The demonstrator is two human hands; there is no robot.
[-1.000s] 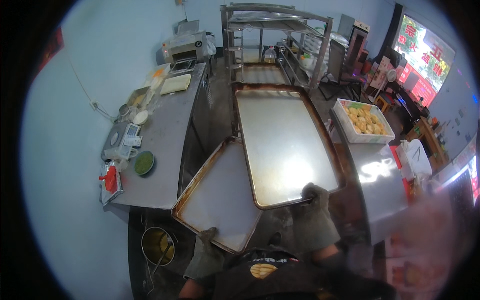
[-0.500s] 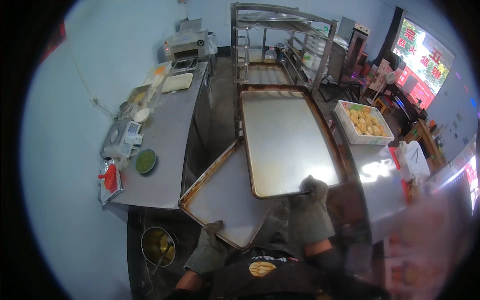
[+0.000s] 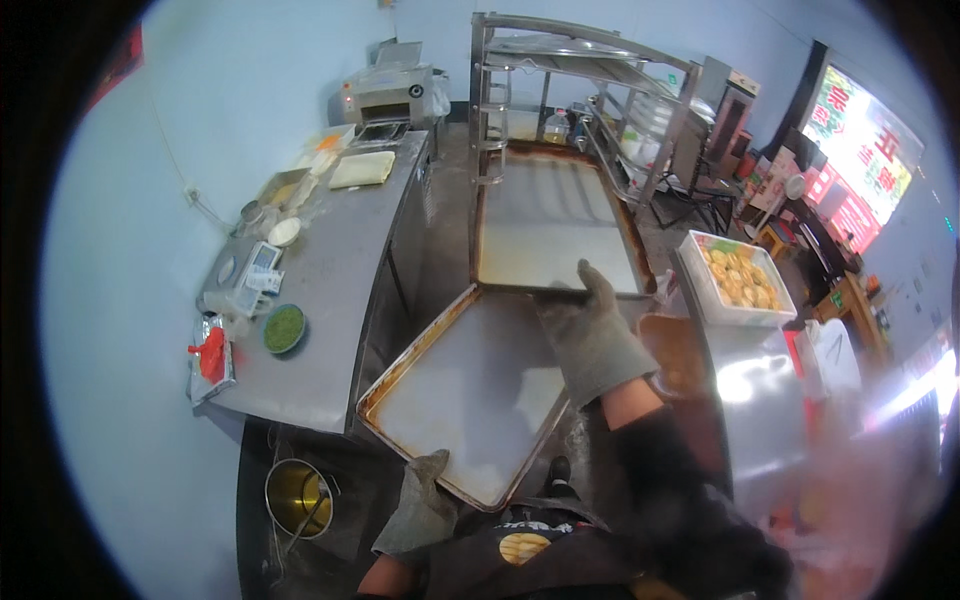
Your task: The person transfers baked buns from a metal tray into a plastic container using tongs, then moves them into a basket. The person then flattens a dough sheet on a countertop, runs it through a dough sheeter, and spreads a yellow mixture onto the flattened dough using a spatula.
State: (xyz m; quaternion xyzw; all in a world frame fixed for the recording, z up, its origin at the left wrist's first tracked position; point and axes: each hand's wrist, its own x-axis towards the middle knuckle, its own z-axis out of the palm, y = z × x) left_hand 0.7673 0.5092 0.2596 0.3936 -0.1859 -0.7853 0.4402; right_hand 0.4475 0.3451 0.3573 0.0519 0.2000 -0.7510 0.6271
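Blue-walled room, steel bench [image 3: 330,300] leftward; upper tray [image 3: 560,225] at the rack [image 3: 478,75], long axis running away; lower tray [image 3: 475,390] slanting forward-right, left hand [image 3: 418,508] fingers pinching its near edge; right hand [image 3: 600,345] at upper tray's near rim, grip unclear

Red characters [image 3: 887,145] on the window [image 3: 850,120], apparently lettering [image 3: 545,521] on its red panel [image 3: 850,215] and the dark garment [image 3: 600,555]

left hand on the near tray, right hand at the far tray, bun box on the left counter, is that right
Only the bun box is wrong: the head view shows it on the right counter. Left hand on the near tray and right hand at the far tray are correct.
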